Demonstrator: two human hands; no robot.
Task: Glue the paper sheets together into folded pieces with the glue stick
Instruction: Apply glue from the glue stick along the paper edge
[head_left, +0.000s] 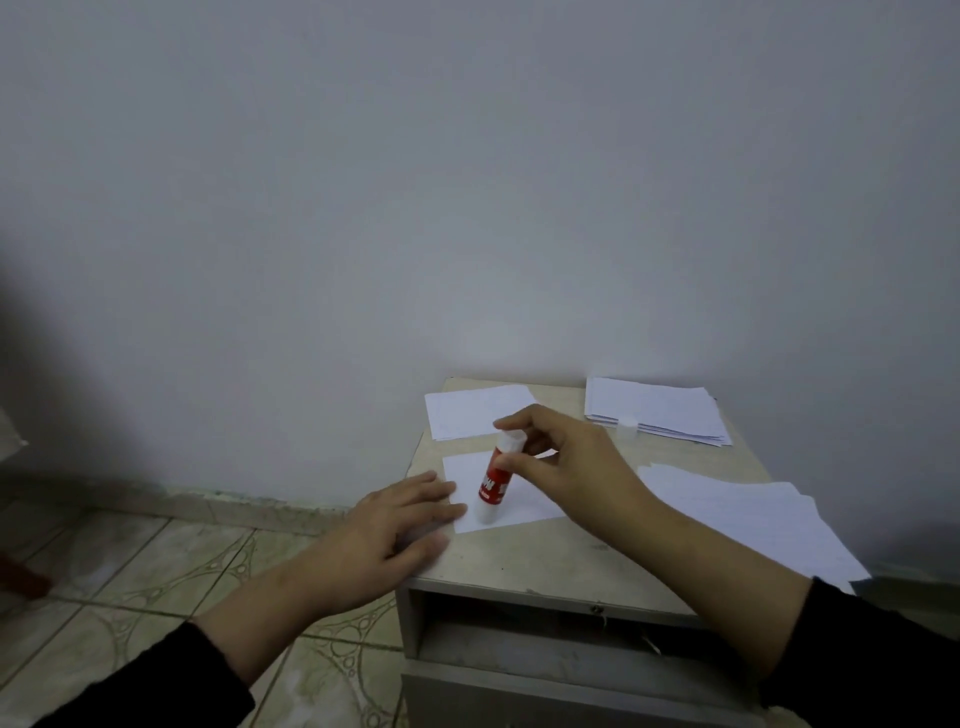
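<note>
Gripping the glue stick (495, 480) upright, right hand (576, 467) over paper sheet (524, 501).

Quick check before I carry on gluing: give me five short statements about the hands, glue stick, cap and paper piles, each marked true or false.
1. The right hand grips the glue stick. True.
2. The left hand holds the cap. False: it lies flat on the edge of the sheet; the cap stands by the far right stack.
3. The glue stick's lower end touches the sheet. True.
4. The glue stick has a blue label. False: red.
5. All paper is in one pile. False: there are several piles on the cabinet.
</note>
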